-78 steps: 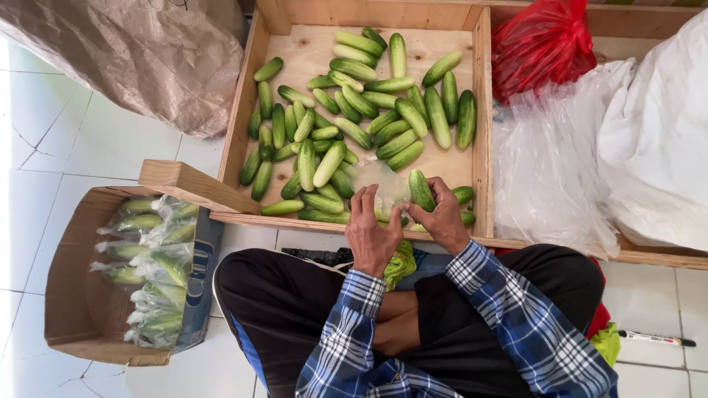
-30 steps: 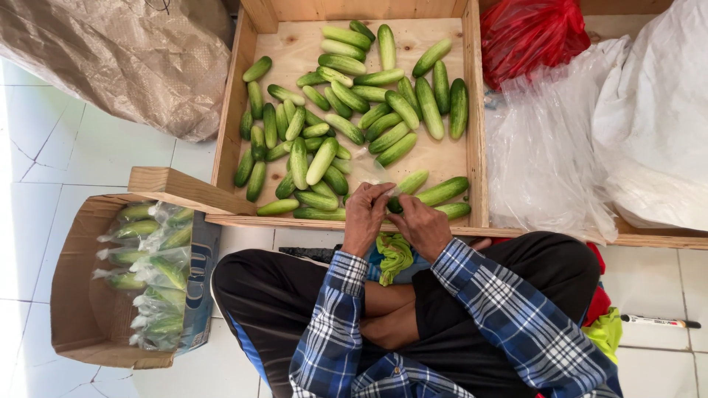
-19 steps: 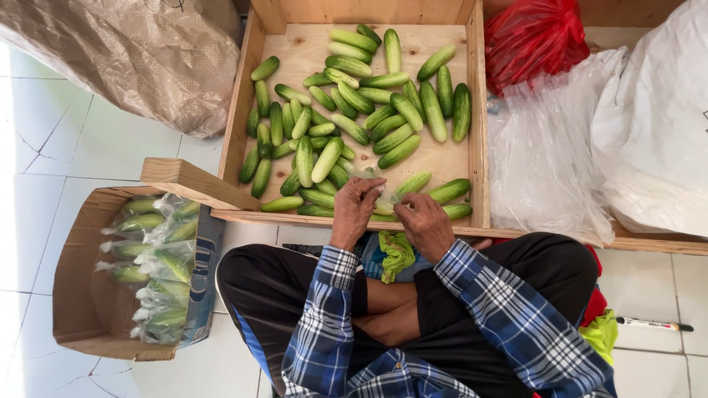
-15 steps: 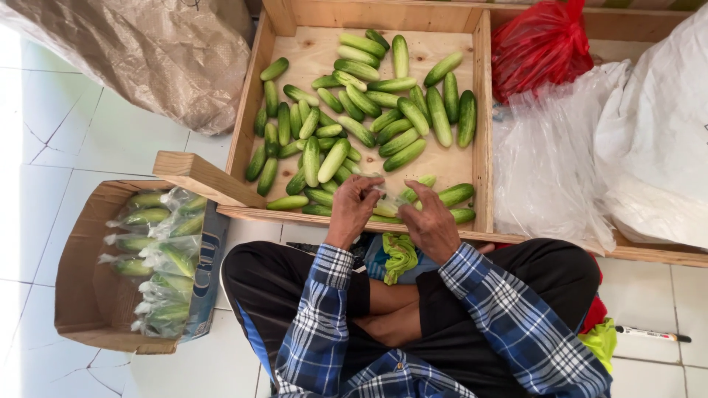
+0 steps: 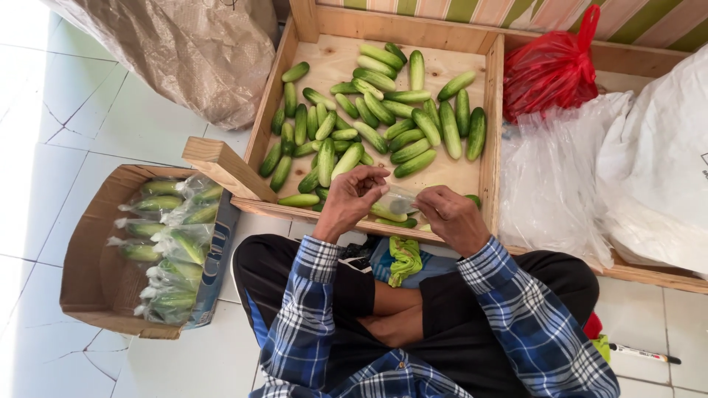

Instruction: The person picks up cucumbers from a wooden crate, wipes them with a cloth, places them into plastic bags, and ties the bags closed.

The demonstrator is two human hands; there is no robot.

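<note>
White floor tiles (image 5: 110,125) surround a person sitting cross-legged in a blue plaid shirt and dark trousers, facing a shallow wooden tray (image 5: 493,133) that rests on the floor. Loose green cucumbers (image 5: 383,110) are scattered across the tray's plywood bottom, most of them toward its far and left parts.

Both hands are over the tray's near edge. The left hand (image 5: 352,200) and the right hand (image 5: 451,214) each pinch an end of a small clear plastic bag (image 5: 398,200) stretched between them, with fingers curled around it. A few cucumbers lie just under the bag, partly hidden by the hands; whether any is inside the bag cannot be told.

To the person's left stands an open cardboard box (image 5: 92,250) holding bagged cucumbers (image 5: 173,243), each clear pack tied at one end. A wooden block (image 5: 217,166) lies between the box and the tray corner. A green cloth (image 5: 403,258) sits in the lap.

Beyond the tray lie a crumpled brown sack (image 5: 199,51), a red plastic bag (image 5: 549,70), clear plastic sheets (image 5: 549,177) and a white sack (image 5: 660,162). A marker pen (image 5: 638,354) lies on the tiles at the right.
</note>
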